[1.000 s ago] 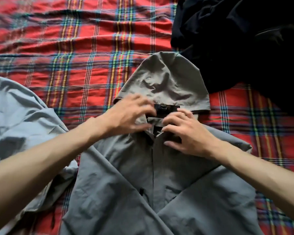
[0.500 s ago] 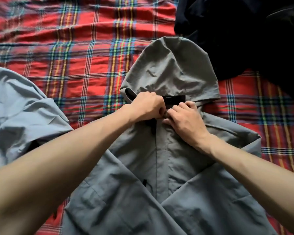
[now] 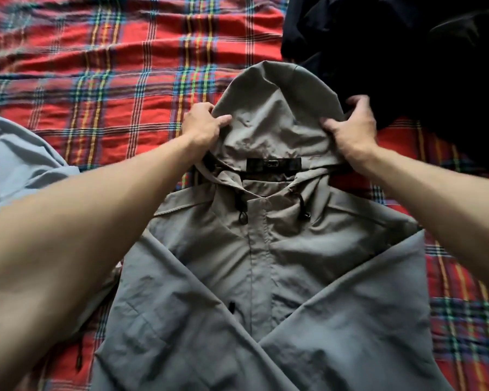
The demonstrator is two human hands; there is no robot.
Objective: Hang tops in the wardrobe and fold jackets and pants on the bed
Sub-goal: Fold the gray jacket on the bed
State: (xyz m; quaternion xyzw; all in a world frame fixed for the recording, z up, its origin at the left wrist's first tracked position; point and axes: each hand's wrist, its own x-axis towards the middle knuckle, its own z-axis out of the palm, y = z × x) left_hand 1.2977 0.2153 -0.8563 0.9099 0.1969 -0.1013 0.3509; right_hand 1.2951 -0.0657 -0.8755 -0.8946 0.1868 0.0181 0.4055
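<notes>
The grey hooded fabric jacket (image 3: 254, 263) lies front-up on the red plaid cloth bedspread (image 3: 96, 66), running from the centre to 6 o'clock, both sleeves folded inward over its front. Its hood (image 3: 274, 108) points to 12 o'clock. The left hand (image 3: 202, 125) grips the hood at its 9 o'clock edge and the right hand (image 3: 350, 128) at its 3 o'clock edge. A black crumpled heap of clothing (image 3: 407, 52) lies at 1 o'clock, touching the hood. A pale blue crumpled garment (image 3: 17, 165) lies at 9 o'clock, partly behind the left forearm.

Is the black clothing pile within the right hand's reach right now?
Probably yes: the right hand sits just beside the black clothing pile, nothing between, but it grips the grey hood and must let go first.
</notes>
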